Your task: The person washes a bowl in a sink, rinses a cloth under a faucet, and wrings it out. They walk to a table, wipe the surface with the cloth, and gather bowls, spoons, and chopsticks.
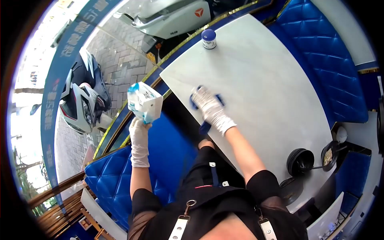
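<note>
My left hand [139,140], in a white glove, grips the bottom of a white and blue tissue pack [145,100]. It holds the pack up over the blue bench seat [168,136], left of the table. My right hand [209,106], also gloved in white, presses a dark blue cloth [205,128] on the white marbled table [260,84], close to its left edge. Parts of the cloth stick out around the fingers and hang below the palm; the rest is hidden under the hand.
A small canister with a blue lid [209,39] stands at the table's far end. Black bowls [300,162] are stacked at the near right, by a dish with food remains [329,156]. A blue padded bench [320,52] lines the right side. Scooters [86,100] stand outside the window.
</note>
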`<state>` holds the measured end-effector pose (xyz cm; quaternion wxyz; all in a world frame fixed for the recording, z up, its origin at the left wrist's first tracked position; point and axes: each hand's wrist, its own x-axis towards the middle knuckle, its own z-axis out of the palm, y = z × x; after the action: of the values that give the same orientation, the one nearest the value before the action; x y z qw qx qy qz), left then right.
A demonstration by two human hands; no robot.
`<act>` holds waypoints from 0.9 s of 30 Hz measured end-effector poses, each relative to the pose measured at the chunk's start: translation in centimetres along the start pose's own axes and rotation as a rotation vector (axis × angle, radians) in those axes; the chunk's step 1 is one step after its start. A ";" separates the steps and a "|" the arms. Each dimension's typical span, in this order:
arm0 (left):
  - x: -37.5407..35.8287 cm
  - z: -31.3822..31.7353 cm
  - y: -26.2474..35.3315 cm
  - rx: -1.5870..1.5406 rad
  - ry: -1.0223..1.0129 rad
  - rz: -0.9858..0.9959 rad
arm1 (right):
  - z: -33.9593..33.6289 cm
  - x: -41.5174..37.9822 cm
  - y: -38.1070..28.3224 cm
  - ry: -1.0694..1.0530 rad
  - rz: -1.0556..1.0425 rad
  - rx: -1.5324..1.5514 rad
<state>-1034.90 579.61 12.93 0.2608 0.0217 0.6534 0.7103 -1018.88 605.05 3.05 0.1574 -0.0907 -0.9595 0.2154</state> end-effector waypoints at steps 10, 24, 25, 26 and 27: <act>6.9 -1.1 2.4 0.001 0.007 -0.105 | -2.4 -3.9 5.7 -0.182 0.306 -0.240; 11.8 0.7 3.4 0.131 0.074 -0.149 | 4.2 18.7 2.6 0.111 0.230 -0.119; 12.7 1.0 2.5 0.100 0.048 -0.130 | 3.6 17.5 3.8 0.101 0.289 -0.181; 13.5 2.3 2.7 0.095 0.022 -0.123 | 2.2 15.5 4.7 0.187 0.363 -0.113; 14.1 3.7 2.9 0.088 -0.002 -0.122 | 1.1 13.1 5.7 0.206 0.458 -0.191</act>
<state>-1046.71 588.58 11.78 0.3030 -0.0060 0.6840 0.6636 -1030.90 612.86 3.05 0.1923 -0.3415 -0.9087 0.1437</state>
